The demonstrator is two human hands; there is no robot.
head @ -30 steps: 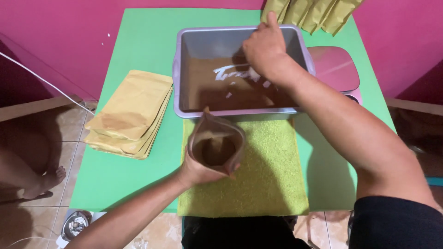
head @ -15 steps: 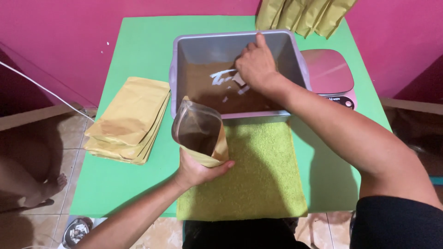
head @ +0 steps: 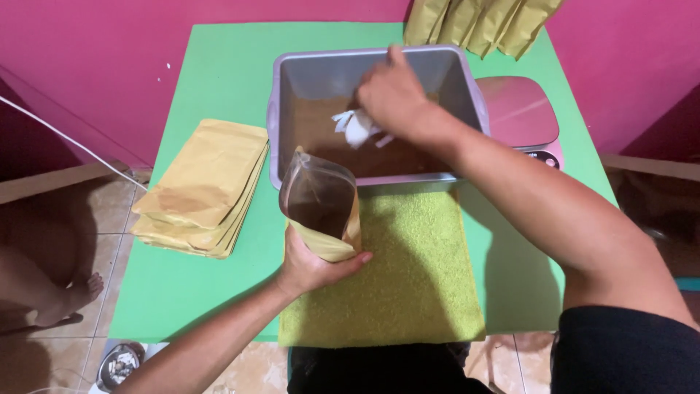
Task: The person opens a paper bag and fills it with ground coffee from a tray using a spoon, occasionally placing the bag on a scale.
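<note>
At the near middle of the green table (head: 219, 73): left hand (head: 310, 266) with fingers (head: 355, 259) wrapped round the base of a yellow stand-up pouch (head: 321, 208), mouth gaping, clear side showing brown powder, tilted toward the grey tub (head: 292, 80) and hanging over the far edge of the yellow-green towel (head: 397, 270). Right hand (head: 394, 95) curled down inside the tub, pinching a white scoop (head: 356, 128) just above the brown powder (head: 386, 157). Since half a second ago: pouch tipped further and nearer the tub's front rim, right hand deeper into the tub. Stack of flat yellow pouches (head: 204, 186) near the left edge, pink scale (head: 519, 113) at the right edge, more yellow pouches (head: 481, 22) along the far edge. Bare green between stack and towel.
</note>
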